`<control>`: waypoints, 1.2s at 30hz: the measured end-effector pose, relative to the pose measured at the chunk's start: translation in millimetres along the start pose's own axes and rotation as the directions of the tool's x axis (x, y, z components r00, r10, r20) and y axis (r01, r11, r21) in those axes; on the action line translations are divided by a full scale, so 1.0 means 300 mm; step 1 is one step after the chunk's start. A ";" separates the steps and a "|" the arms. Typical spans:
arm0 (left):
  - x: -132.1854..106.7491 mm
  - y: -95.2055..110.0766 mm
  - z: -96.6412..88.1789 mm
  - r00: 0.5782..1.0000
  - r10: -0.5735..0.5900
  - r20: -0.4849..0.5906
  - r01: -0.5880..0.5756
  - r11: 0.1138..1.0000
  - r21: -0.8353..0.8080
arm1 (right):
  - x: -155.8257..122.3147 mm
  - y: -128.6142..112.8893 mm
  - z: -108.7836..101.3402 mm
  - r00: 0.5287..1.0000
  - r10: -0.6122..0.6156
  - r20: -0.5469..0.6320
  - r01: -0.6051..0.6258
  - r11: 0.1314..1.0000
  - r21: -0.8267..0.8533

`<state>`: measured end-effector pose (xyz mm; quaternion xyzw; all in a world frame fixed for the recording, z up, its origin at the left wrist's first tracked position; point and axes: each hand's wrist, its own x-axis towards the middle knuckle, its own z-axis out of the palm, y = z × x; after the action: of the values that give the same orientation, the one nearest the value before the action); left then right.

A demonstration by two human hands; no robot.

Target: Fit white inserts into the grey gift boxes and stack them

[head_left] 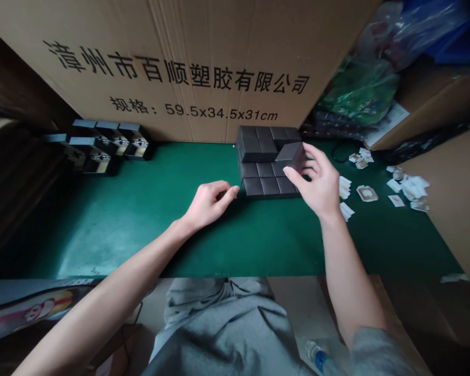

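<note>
Black box [291,153] is pinched in your right grip [317,185] over the stack [263,177] at frame centre, while your left grip [208,203] sits half-curled and empty right by the stack's lower-left corner.

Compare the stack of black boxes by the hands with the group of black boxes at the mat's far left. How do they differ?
The stack is packed tight in stepped tiers, plain black; the left group is a looser cluster showing pale insides. The right hand holds a tilted box on the stack; the left group is untouched. Both are small black boxes on the green mat.
</note>
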<state>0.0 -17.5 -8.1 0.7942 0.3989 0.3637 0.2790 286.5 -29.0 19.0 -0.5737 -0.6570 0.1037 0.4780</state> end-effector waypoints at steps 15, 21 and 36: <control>-0.003 -0.011 0.006 0.976 0.215 0.032 -0.217 0.972 0.090 | 0.017 0.045 -0.037 0.989 -0.010 0.150 0.051 0.961 -0.272; -0.005 -0.012 0.005 0.976 0.211 0.059 -0.216 0.972 0.092 | 0.015 0.050 -0.019 0.989 -0.146 0.022 0.146 0.946 -0.289; -0.008 -0.004 0.006 0.979 0.180 0.092 -0.187 0.980 0.071 | 0.033 0.038 0.032 0.967 -0.143 0.213 0.227 0.861 -0.456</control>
<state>-0.1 -19.1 -10.9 0.8529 0.3258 0.3375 0.2293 287.7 -12.9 11.3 -0.5963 -0.7530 -0.0586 0.2718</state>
